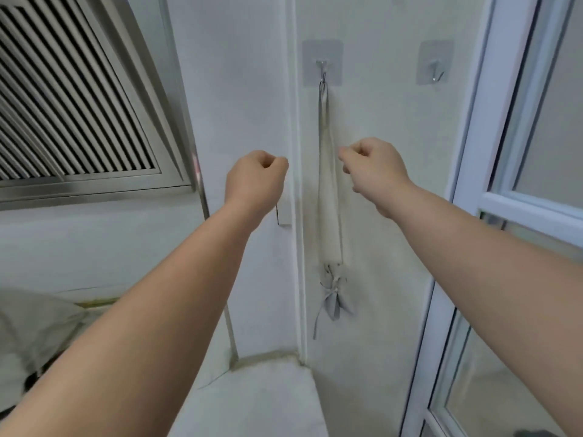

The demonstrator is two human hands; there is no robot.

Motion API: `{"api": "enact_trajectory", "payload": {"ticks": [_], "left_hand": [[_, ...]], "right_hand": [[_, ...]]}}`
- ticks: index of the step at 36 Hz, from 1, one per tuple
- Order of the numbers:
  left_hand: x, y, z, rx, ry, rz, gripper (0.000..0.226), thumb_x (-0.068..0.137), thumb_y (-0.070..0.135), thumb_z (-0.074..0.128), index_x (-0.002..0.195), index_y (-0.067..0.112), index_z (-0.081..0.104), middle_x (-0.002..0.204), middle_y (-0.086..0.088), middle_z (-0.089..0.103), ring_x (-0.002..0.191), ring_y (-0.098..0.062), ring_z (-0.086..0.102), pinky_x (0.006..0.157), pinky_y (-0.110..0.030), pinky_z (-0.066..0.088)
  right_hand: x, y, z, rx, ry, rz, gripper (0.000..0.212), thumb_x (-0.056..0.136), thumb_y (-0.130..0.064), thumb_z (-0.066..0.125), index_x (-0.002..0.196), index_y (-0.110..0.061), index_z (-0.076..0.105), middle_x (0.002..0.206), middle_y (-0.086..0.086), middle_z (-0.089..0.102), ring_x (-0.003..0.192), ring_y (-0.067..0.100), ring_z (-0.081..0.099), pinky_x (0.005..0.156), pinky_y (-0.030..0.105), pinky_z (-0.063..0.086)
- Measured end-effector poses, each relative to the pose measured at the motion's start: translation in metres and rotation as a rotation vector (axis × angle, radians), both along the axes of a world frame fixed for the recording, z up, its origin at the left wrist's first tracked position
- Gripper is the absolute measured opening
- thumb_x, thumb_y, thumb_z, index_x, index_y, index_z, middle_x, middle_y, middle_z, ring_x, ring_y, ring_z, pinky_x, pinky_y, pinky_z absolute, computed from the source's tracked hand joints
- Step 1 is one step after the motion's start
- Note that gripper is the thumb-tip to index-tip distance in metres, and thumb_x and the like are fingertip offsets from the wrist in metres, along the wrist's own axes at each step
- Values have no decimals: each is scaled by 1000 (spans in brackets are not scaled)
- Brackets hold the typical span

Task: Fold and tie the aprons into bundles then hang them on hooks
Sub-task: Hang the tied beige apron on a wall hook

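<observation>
The apron bundle (332,294) hangs flat against the wall (385,234) from its long strap (325,137), whose loop sits over the hook (322,70) at twelve o'clock from the bundle. The left grip (255,178), at nine o'clock of the strap, is clenched on nothing. The right grip (375,168) is at three o'clock of the strap with its fingers curled and the fingertips just beside the fabric. Whether they pinch it or only sit next to it cannot be told from here. This bundle looks hung, so the step in hand is, I judge, checking the hang and coming away cleanly. To do that well, see that the loop lies deep in the bend of the hook rather than on its tip. Let the weight settle straight down without a swing, and draw both grips off sideways so no finger snags the loose tie end (316,326) dangling at six o'clock. A second hook (437,72), bare, sits at three o'clock of the first and would suit the next bundle. The pale cloth (34,323) at eight o'clock may be another apron, though that is unsure.
</observation>
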State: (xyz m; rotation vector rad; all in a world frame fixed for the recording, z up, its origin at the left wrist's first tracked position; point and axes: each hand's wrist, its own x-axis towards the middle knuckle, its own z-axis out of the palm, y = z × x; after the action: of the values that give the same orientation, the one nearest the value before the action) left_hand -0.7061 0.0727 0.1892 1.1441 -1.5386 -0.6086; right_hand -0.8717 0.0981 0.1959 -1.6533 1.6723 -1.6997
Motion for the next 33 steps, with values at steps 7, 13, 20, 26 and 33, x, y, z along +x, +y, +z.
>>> {"api": "enact_trajectory", "payload": {"ticks": [7,13,20,26,33], "left_hand": [[35,47,-62,137,90,76,14,91,22,53,85,14,63,81,5,63,71,-10,62,65,-27,47],[100,86,-116,245,93,153,14,92,19,56,81,19,65,77,7,64,67,-7,62,66,-26,46],[197,123,-152,299,187,271,13,94,23,56,83,21,63,80,7,63,68,-6,60,67,-25,45],[305,136,-166,309,214,389,13,94,20,56,83,21,63,81,4,64,66,-5,58,65,-22,46],[454,123,-185,387,130,465,13,94,25,55,87,22,66,84,3,66,81,-13,62,72,-29,47]], "right_hand": [[42,19,-53,88,-25,196,17,89,-23,54,73,-17,58,72,-6,57,65,12,51,71,32,47],[101,36,-112,256,-4,329,21,90,-23,54,70,-16,56,73,-2,56,60,13,49,68,31,47],[200,44,-135,337,101,504,18,89,-23,55,76,-12,59,75,-2,57,64,15,51,67,31,47],[320,33,-150,355,145,599,21,89,-24,57,78,-7,64,78,1,62,70,18,54,78,40,51],[470,3,-182,411,77,669,21,88,-21,57,69,-12,60,69,1,58,70,18,52,77,42,52]]}}
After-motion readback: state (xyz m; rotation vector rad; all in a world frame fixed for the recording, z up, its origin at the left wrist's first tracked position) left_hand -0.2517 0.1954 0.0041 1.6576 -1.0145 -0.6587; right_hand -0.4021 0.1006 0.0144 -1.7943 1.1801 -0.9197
